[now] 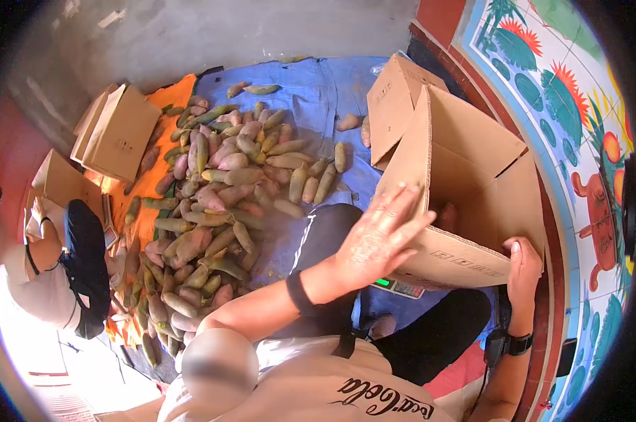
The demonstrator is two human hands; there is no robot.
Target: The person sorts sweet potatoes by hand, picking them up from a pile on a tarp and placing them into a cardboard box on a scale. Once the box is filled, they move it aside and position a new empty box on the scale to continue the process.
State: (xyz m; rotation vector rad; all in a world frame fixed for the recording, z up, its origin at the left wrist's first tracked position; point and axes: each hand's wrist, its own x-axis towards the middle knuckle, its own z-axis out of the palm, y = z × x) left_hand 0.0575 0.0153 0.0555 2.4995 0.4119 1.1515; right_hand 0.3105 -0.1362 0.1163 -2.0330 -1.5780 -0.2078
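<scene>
In front of me stands an open cardboard box (465, 257), its top flaps raised. My left hand (377, 239) lies with fingers spread across the box's near left corner. At the near right edge, my right hand (523, 264) has its fingers hooked over the cardboard wall, the thumb on top. Inside, a reddish sweet potato (446, 214) shows partly behind the near wall; the rest of the inside is hidden. Under the box, a scale (406, 290) shows a lit green display.
A large heap of sweet potatoes (216, 190) covers the blue sheet (297, 77) and orange sheet (177, 91) to my left. Another carton (395, 98) stands behind my box. Folded cartons (121, 133) lean at far left, near a seated person (58, 260) with a box (65, 179). A painted tile wall (571, 141) borders the right.
</scene>
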